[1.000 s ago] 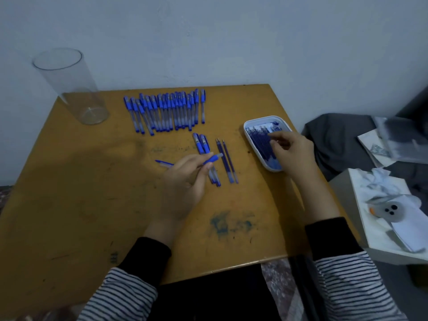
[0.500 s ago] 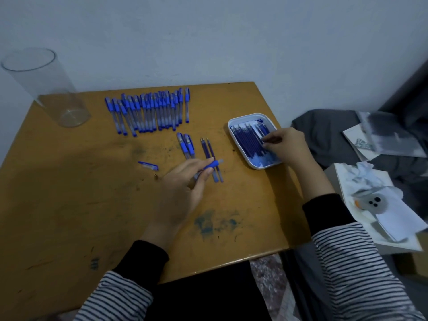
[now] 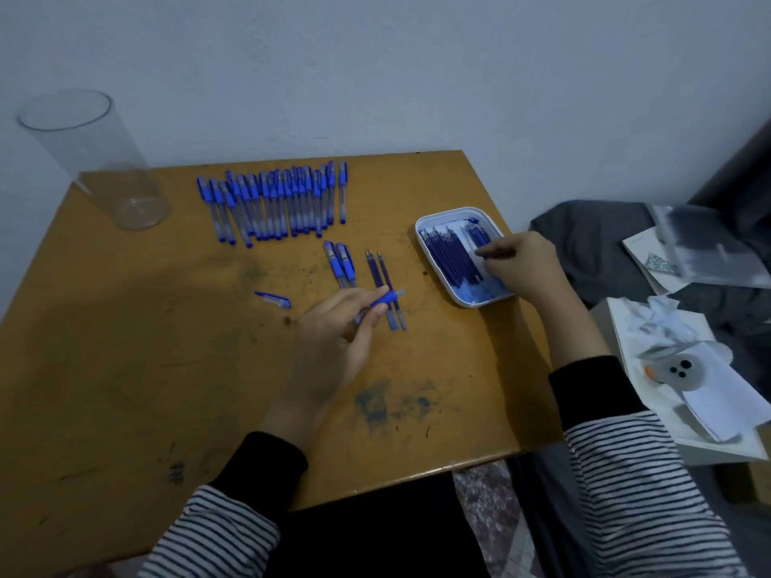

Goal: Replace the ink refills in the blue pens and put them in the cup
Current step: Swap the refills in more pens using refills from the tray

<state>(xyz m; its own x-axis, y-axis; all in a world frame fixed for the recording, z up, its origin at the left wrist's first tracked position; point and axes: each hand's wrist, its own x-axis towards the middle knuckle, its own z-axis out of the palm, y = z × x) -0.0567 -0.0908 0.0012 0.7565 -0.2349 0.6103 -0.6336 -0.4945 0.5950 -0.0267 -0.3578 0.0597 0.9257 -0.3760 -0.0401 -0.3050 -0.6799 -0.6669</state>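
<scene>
Barely anything has shifted in half a second: the left hand [image 3: 338, 348] keeps its fingers curled round an uncapped blue pen [image 3: 386, 301] just above the table [image 3: 125, 348], and the right hand [image 3: 521, 264] still pinches a refill [image 3: 494, 253] over the white tray [image 3: 459, 301]. Two loose refills [image 3: 374, 271], two capped pens [image 3: 341, 262] and a pen cap [image 3: 273, 299] lie near the left hand. Farther back are the row of pens [image 3: 275, 202] and the clear cup [image 3: 96, 160].

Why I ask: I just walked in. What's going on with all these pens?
A person works at a table. The left hand holds an open pen barrel, while the right hand pinches a refill in the white tray. A row of pens lies behind, and the clear cup holds none.
</scene>
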